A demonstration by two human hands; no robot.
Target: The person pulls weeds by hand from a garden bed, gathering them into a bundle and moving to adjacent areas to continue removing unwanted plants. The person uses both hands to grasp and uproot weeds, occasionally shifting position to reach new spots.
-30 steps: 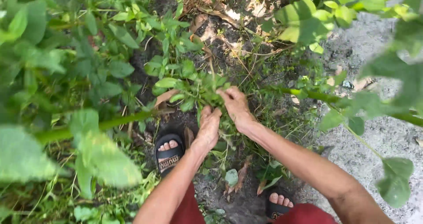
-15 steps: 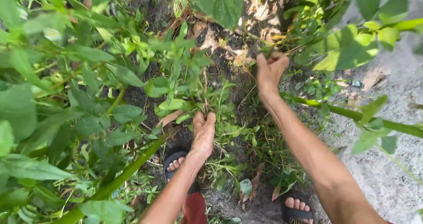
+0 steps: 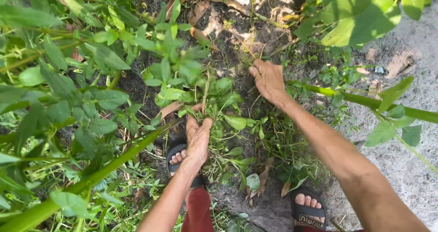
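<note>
- Since half a second ago my right hand [image 3: 269, 80] has come back from the far right, where it was raised in a fist at the stems, and now sits lower and nearer the middle; my left hand [image 3: 198, 140] has barely shifted.
- My left hand is closed around a bunch of pulled weeds [image 3: 214, 104]; the leafy tops fan out beyond the knuckles and thin stems and roots trail down toward me below the wrist.
- My right hand is curled at the soil [image 3: 228, 31], fingers bent into a tangle of thin stems [image 3: 248, 54] just past the fingertips; I cannot tell whether it has truly gripped them or only touches them.
- Progress, as I judge it: one handful is already out of the ground and held, and a patch of dark earth shows bare around the hands. Plenty is left, with dense green plants [image 3: 91, 77] crowding the left and low growth to the right of my right arm.
- The held bunch lies between my two hands, closer to the left one, and near the sandal [image 3: 179, 156] on my left foot.
- A long green stalk [image 3: 365, 102] crosses behind my right wrist toward the grey ground [image 3: 410, 54].
</note>
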